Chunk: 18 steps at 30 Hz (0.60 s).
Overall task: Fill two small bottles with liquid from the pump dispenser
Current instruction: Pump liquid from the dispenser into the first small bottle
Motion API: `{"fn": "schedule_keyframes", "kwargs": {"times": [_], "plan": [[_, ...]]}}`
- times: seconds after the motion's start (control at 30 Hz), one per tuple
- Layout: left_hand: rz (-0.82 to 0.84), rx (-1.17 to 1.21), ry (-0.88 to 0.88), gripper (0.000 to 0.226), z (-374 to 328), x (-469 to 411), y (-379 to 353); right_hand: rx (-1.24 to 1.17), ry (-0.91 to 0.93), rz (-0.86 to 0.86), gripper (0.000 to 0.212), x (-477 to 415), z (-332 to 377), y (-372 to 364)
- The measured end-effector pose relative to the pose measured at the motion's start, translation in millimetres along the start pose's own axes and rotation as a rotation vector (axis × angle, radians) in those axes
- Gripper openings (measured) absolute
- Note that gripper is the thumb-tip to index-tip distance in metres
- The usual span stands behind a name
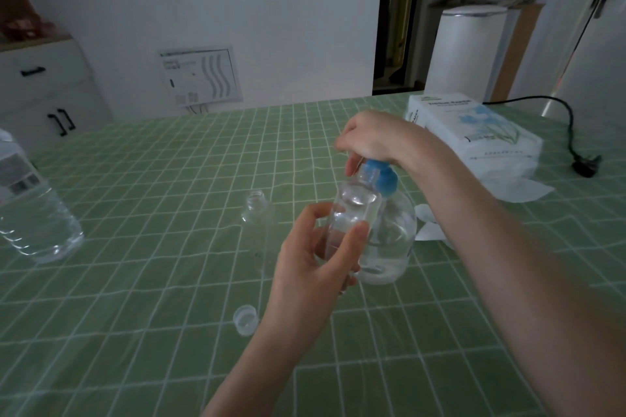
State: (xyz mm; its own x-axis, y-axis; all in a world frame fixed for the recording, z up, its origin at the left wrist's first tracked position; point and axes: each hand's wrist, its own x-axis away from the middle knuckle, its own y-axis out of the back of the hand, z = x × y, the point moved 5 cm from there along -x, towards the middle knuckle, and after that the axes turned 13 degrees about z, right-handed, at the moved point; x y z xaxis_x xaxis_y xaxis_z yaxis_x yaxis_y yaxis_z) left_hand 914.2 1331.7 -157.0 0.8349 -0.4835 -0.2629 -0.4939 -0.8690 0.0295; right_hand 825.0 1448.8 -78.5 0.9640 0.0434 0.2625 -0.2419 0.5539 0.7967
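**Green checks, one bottle at the spout**

Green checked cloth covers the counter, with a white wall and cupboards behind it. Near the middle stands the pump dispenser, a clear round bottle with a blue top. The right hand comes in from four o'clock and sits on that top, fingers curled down over it and the wrist above.

The left hand holds the first small bottle. Thumb and fingers wrap its lower half, and it is lifted off the cloth, touching the dispenser's near side. Its long axis runs nearly upright, leaning toward one o'clock, so the open neck sits right at the blue spout — that alignment is what the next press depends on. If the neck slips toward nine o'clock, the liquid would likely run down the outside. I cannot tell how full this bottle is, because clear liquid in clear plastic blurs together.

The second small bottle stands uncapped at ten o'clock from the left hand, close by and apparently empty — the left hand is the nearer one to it. A loose cap lies at eight o'clock. A large water bottle stands at the nine o'clock edge and a tissue pack at two.
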Motion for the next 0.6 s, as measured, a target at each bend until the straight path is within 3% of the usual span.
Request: {"fn": "schedule_keyframes", "kwargs": {"times": [0.6], "plan": [[0.009,0.015,-0.007,0.035,-0.2,0.4,-0.5,-0.007,-0.002,-0.025,0.034,0.4,-0.7,3.6]]}}
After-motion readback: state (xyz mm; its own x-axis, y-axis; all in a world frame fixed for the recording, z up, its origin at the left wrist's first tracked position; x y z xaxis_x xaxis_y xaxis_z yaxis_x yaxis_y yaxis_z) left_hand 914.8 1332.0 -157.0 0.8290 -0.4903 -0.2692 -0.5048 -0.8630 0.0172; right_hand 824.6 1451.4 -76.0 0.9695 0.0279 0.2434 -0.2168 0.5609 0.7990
